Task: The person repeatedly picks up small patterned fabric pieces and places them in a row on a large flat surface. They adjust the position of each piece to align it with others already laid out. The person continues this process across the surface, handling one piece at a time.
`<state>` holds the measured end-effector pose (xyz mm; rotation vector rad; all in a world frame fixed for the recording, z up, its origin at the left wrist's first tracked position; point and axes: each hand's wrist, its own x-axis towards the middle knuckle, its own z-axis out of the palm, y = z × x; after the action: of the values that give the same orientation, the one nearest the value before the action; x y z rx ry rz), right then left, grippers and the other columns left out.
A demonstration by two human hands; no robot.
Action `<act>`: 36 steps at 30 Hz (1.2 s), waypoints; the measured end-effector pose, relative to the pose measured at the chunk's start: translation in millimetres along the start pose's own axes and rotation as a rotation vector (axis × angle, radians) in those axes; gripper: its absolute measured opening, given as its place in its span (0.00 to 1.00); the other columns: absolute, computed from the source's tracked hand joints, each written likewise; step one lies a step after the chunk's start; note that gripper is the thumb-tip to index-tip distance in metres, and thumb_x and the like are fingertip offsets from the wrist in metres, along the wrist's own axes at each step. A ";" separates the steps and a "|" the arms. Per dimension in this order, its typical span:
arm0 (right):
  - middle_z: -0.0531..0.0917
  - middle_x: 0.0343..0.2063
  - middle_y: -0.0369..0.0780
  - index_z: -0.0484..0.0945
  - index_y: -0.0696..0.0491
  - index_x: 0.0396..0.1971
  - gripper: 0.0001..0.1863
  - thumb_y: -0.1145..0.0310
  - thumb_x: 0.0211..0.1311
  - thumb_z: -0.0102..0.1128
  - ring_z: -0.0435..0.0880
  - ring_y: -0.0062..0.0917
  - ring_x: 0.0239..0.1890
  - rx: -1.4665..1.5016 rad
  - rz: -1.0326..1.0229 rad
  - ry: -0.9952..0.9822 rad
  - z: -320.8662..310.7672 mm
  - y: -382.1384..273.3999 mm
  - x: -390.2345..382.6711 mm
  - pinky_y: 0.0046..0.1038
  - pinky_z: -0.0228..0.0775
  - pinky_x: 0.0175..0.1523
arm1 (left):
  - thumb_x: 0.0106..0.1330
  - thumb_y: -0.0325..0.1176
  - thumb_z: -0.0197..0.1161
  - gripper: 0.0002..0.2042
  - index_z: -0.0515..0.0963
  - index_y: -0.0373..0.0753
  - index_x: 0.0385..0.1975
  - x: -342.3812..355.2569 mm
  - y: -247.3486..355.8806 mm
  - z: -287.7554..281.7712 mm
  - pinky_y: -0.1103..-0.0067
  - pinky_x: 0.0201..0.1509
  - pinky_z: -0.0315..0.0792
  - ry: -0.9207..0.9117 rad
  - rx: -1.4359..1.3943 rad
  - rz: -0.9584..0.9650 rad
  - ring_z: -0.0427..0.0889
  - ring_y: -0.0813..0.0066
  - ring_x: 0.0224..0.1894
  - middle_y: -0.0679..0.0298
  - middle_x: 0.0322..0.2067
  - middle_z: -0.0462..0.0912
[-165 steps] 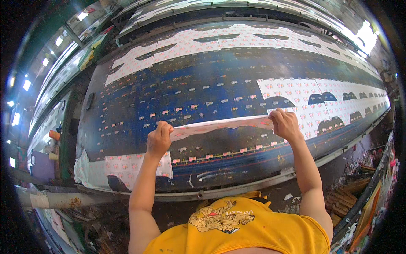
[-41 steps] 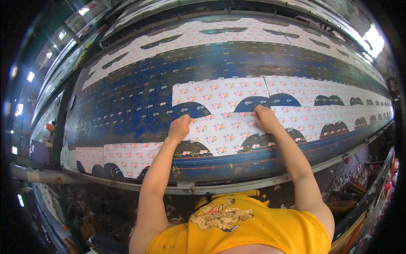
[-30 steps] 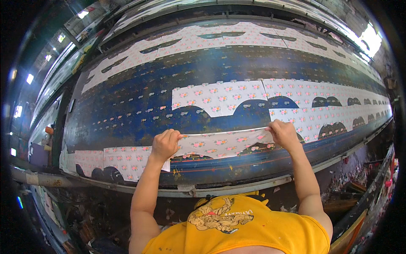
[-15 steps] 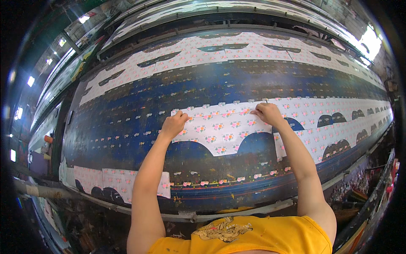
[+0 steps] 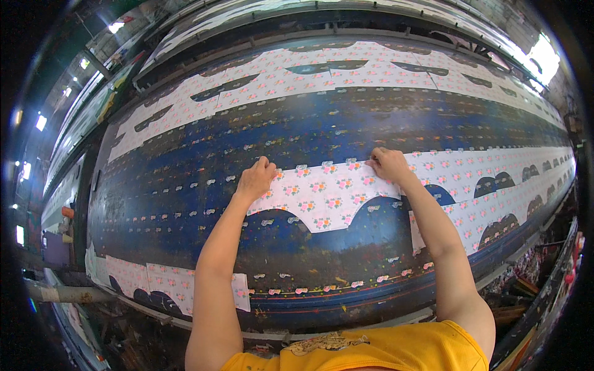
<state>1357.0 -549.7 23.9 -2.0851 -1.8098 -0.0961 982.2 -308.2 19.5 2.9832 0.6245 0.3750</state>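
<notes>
A white fabric piece (image 5: 322,195) with a pink and orange flower print lies before me on the dark blue printing table (image 5: 297,253). Its near edge has two curved cut-outs with a tongue between them. My left hand (image 5: 257,179) is closed on its far left corner, fingertips pinched together. At the far right corner my right hand (image 5: 390,165) pinches the same piece, beside a row of printed fabric (image 5: 489,164) running off to the right. The fingers partly hide both corners.
More flowered pieces (image 5: 272,74) lie in a row along the table's far side, and others (image 5: 167,281) sit at the near left. A rail (image 5: 396,318) edges the table near my body. Another long table (image 5: 247,12) stands beyond.
The strip of fabric along the far edge between my hands no longer shows, and that edge now sits nearer me. Both hands keep their pinch. The view has shifted slightly.
</notes>
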 end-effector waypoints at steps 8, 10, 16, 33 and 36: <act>0.79 0.36 0.43 0.78 0.54 0.34 0.10 0.64 0.60 0.65 0.83 0.41 0.40 0.019 0.006 0.008 5.5 1.8 1.2 0.41 0.76 0.40 | 0.65 0.31 0.64 0.07 0.74 0.36 0.36 -3.0 -18.1 17.9 0.64 0.47 0.68 0.087 -0.077 0.045 0.76 0.56 0.45 0.56 0.43 0.72; 0.79 0.37 0.43 0.77 0.54 0.35 0.10 0.65 0.59 0.65 0.83 0.40 0.45 0.028 0.030 -0.013 5.4 -1.9 1.9 0.43 0.76 0.41 | 0.65 0.30 0.65 0.07 0.74 0.35 0.36 -2.6 -19.0 20.8 0.64 0.48 0.68 0.094 -0.094 0.032 0.76 0.55 0.46 0.56 0.43 0.73; 0.80 0.39 0.42 0.76 0.55 0.35 0.09 0.67 0.58 0.63 0.77 0.40 0.49 -0.048 -0.002 -0.032 14.3 -2.8 1.8 0.46 0.70 0.50 | 0.65 0.28 0.62 0.05 0.74 0.36 0.35 0.1 -15.1 17.9 0.63 0.48 0.68 -0.013 -0.209 -0.058 0.76 0.53 0.44 0.56 0.38 0.76; 0.85 0.34 0.48 0.73 0.55 0.39 0.07 0.69 0.66 0.54 0.86 0.47 0.37 -0.011 -0.028 -0.072 -35.1 -38.0 -33.2 0.46 0.75 0.40 | 0.72 0.32 0.56 0.06 0.69 0.39 0.36 -36.5 30.2 0.1 0.60 0.36 0.78 0.129 -0.121 -0.083 0.83 0.53 0.36 0.56 0.33 0.76; 0.85 0.33 0.47 0.72 0.53 0.39 0.06 0.70 0.65 0.54 0.86 0.44 0.36 -0.063 -0.047 -0.017 -63.9 -59.0 -50.8 0.43 0.76 0.37 | 0.71 0.33 0.57 0.06 0.69 0.39 0.36 -56.2 51.2 -29.9 0.61 0.34 0.79 0.196 -0.069 -0.053 0.84 0.55 0.35 0.58 0.33 0.77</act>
<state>1303.6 -612.2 82.1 -2.0930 -1.8890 -0.1505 944.6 -377.2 41.9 2.8801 0.6901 0.6761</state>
